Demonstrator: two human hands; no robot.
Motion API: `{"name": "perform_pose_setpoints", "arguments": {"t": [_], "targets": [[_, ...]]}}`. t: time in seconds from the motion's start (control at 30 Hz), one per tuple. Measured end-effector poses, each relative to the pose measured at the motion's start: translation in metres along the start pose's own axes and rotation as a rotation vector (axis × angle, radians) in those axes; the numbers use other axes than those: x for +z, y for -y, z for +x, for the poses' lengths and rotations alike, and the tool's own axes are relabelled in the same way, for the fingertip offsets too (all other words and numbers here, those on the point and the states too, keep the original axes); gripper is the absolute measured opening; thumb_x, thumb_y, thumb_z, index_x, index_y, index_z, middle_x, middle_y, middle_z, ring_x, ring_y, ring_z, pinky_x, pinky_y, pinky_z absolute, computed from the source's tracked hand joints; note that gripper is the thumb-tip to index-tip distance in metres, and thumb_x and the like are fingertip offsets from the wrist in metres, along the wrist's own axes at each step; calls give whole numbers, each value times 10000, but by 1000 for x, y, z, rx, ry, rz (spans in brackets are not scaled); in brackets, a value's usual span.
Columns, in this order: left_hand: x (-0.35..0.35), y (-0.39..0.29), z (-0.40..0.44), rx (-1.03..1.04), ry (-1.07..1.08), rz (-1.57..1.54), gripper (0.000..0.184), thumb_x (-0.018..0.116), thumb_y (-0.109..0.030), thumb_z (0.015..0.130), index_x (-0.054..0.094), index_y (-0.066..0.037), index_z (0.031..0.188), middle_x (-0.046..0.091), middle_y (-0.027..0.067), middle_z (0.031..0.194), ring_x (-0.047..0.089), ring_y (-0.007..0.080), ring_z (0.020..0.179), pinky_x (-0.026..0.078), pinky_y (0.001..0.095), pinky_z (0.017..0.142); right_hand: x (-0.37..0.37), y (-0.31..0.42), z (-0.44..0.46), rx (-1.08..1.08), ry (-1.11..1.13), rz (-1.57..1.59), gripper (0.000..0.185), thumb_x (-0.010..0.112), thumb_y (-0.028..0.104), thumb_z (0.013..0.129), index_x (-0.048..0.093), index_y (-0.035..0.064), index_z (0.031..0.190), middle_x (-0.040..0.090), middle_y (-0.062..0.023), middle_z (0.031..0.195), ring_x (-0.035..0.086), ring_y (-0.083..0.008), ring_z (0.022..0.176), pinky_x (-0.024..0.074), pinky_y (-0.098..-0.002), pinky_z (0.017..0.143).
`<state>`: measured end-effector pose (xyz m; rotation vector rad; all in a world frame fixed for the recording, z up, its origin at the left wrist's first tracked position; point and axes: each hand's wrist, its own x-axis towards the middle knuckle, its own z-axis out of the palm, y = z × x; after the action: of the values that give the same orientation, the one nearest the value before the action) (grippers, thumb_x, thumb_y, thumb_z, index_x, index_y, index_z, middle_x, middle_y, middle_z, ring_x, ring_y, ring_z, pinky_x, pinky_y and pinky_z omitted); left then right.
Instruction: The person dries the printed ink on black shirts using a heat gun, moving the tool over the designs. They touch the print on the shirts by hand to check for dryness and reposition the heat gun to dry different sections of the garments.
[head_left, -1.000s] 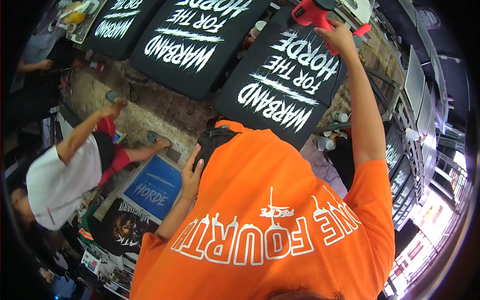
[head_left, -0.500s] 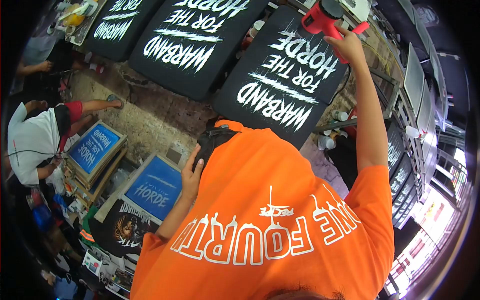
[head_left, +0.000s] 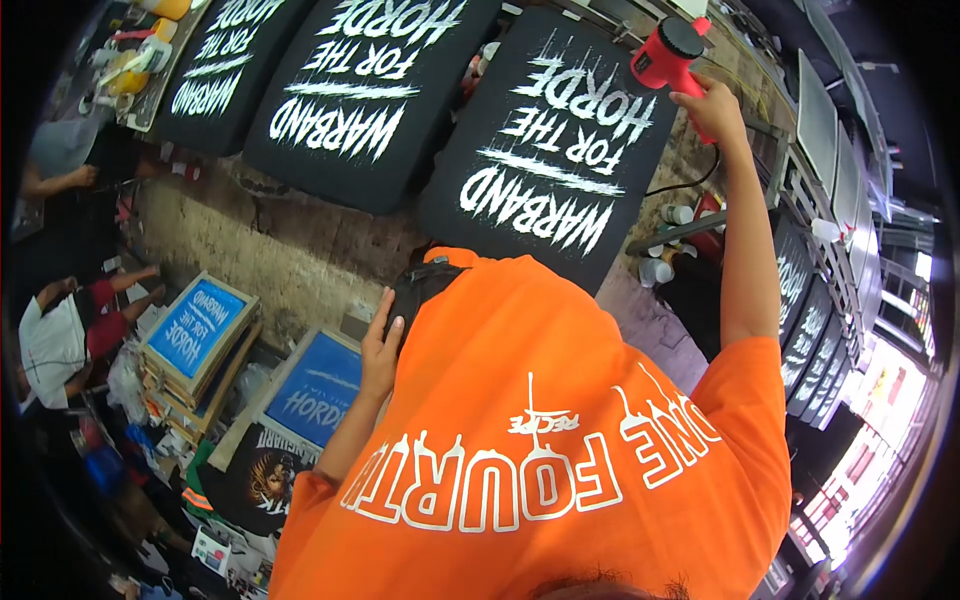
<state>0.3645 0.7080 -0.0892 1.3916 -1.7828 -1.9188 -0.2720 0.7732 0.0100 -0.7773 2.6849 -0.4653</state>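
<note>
My right hand [head_left: 716,110] is closed round the handle of a red heat gun [head_left: 660,62] with a round black end. The heat gun is at the upper right edge of a black shirt [head_left: 480,130], printed in white with "WARBAND FOR THE HORDE". A dark cord hangs below its handle. At my waist, my left hand [head_left: 380,350] lies with its fingers stretched out against a black pouch or bag [head_left: 420,285], partly hidden by my orange shirt [head_left: 560,400]. It appears to touch the pouch without gripping it.
More printed black shirts [head_left: 350,95] lie in a row to the left. Framed blue printing screens [head_left: 195,325] are stacked at lower left, near a person in a white top [head_left: 55,350]. Cups [head_left: 655,270] and metal racks [head_left: 820,110] stand at the right.
The heat gun has turned and shifted right, from over the shirt's print to its edge. My left hand stays at the pouch. The person in white now appears further down at the left.
</note>
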Motion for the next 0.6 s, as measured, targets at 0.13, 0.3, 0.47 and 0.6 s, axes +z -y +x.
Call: {"name": "perform_pose_setpoints", "arguments": {"t": [0.13, 0.3, 0.47, 0.6], "targets": [[-5, -1, 16, 98, 107, 138, 589, 510, -269, 1090, 368, -43, 1614, 273, 162, 1715, 256, 319, 1585, 224, 423, 1267, -8, -27, -2, 66, -32, 30, 597, 818, 321, 853, 676, 114, 1395, 693, -75, 711, 671, -167, 576, 542, -338, 575], [-11, -7, 35, 118, 200, 180, 597, 521, -292, 1082, 385, -40, 1606, 288, 176, 1706, 266, 330, 1579, 212, 424, 1269, -12, -52, -4, 72, -100, -12, 622, 818, 331, 844, 665, 126, 1411, 724, -99, 771, 686, -174, 595, 557, -338, 604], [-11, -8, 71, 77, 229, 69, 535, 536, -285, 1084, 478, -20, 1545, 444, 194, 1614, 398, 324, 1510, 283, 414, 1239, -13, -62, -8, 189, -124, 132, 605, 826, 297, 847, 671, 125, 1406, 710, -76, 764, 664, -159, 591, 545, -331, 592], [15, -41, 145, 328, 144, 126, 403, 603, -275, 1060, 653, -3, 1353, 627, 177, 1430, 583, 307, 1331, 406, 393, 1151, -4, -95, 1, 175, -74, 352, 573, 835, 269, 849, 690, 115, 1381, 694, -53, 758, 638, -138, 588, 537, -325, 584]]}}
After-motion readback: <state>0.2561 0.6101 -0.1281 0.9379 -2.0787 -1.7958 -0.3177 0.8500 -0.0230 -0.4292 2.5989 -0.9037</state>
